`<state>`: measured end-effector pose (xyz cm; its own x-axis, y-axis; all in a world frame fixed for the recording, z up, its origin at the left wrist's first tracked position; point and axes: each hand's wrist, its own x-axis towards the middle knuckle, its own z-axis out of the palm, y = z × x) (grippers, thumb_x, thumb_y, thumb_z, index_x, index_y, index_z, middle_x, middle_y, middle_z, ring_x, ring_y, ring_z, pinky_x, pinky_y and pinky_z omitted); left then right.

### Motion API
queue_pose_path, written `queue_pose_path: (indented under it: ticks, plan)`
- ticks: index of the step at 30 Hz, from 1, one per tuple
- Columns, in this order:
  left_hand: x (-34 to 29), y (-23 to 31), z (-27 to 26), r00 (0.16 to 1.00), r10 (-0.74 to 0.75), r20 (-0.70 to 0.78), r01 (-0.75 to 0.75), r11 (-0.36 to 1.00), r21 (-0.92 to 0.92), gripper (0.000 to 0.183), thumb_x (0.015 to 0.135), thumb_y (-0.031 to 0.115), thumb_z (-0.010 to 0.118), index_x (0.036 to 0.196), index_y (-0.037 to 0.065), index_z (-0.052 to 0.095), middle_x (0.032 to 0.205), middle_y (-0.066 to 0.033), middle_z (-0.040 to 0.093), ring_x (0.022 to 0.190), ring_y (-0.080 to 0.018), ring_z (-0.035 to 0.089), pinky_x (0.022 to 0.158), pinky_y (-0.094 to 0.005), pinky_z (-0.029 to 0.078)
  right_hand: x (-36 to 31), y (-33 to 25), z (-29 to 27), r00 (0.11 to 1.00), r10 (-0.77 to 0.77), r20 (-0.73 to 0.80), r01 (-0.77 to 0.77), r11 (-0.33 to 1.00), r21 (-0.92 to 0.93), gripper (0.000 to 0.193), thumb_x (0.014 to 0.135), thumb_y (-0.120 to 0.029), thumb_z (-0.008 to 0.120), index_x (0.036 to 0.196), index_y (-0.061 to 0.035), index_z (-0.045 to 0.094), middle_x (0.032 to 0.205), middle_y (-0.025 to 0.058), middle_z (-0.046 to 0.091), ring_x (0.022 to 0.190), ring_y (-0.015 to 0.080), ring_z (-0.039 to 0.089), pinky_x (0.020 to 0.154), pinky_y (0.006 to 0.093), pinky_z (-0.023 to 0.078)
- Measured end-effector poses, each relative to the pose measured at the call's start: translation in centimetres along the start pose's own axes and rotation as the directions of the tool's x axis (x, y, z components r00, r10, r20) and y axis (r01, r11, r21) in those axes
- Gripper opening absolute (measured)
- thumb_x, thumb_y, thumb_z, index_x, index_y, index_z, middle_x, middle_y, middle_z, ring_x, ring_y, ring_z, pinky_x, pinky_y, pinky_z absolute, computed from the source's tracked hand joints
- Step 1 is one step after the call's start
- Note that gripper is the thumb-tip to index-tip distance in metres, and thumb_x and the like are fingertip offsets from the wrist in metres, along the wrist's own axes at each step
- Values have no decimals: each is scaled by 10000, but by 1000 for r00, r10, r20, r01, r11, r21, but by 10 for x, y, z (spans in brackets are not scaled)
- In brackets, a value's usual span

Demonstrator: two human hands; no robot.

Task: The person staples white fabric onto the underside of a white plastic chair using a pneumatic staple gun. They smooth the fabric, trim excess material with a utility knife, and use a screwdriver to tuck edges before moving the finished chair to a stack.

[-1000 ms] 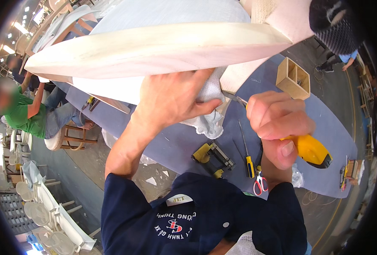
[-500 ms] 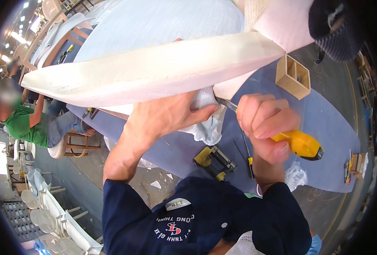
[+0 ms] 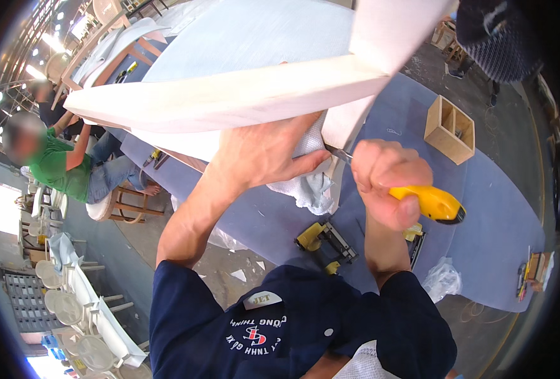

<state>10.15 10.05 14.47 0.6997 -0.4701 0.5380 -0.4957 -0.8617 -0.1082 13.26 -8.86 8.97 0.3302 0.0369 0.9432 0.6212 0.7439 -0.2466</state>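
A pale wooden furniture frame point(image 3: 229, 95) with light woven fabric stretched over it spans the view before me. My left hand point(image 3: 261, 151) is closed on the loose edge of woven fabric point(image 3: 315, 196) beneath the frame's near rail, thumb pressed to it. One fingertip shows beyond the rail. In my right hand point(image 3: 390, 180) is a yellow-handled cutter knife point(image 3: 434, 203), gripped in a fist with the black-ended butt toward the right. Its metal blade points left and meets the fabric beside my left thumb, near the frame's corner.
Nail guns point(image 3: 315, 237) lie on the blue-grey table point(image 3: 412, 120) close to my body. Beyond my right hand are a divided wooden box point(image 3: 449, 129) and a crumpled plastic bag point(image 3: 443, 281). A person in green point(image 3: 62, 158) sits on a stool at left.
My view has shifted, so the frame and table sit differently. My right fist has turned a little, its knife handle lying flatter. My left hand keeps hold of the fabric.
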Motion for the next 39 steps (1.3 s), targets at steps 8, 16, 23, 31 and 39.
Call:
queue_pose_path:
  ticks: [8,16,23,31,39]
  plan:
    - [1,1,-1,991,-18,132,13,999,34,654,751,417,732,1288,65,606,1317,-195,558,1185,-407,559,947,-511,468,-13,11,13,967,-149,-208,162,986,48,363,971,-328,598,887,25,599,524,33,461,422,142,402,420,294,312]
    - [3,2,-2,993,24,115,-27,999,22,625,742,402,734,1216,9,626,1326,-218,551,1257,-435,500,1039,-523,396,-23,25,14,940,-262,-217,274,961,27,319,982,-307,550,910,4,541,556,38,456,420,131,388,417,292,310]
    - [4,1,-2,990,33,138,-39,999,37,619,737,401,739,1199,3,630,1317,-233,548,1281,-449,480,1110,-561,341,-26,36,18,896,-326,-302,361,930,70,290,961,-256,589,870,20,579,542,56,523,423,143,433,419,283,335]
    - [5,1,-1,987,7,160,-6,1000,-4,618,745,409,734,1199,3,630,1305,-239,552,1281,-454,477,1121,-563,331,-23,41,19,876,-379,-297,411,910,51,255,937,-210,623,845,25,587,557,63,547,408,142,440,405,272,353]
    - [1,-1,-4,985,43,166,-52,997,54,654,771,410,725,1272,13,588,1314,-244,546,1247,-458,502,1072,-558,368,-21,44,19,889,-408,-206,413,910,-19,325,969,-293,578,862,12,539,544,51,482,385,138,405,386,279,333]
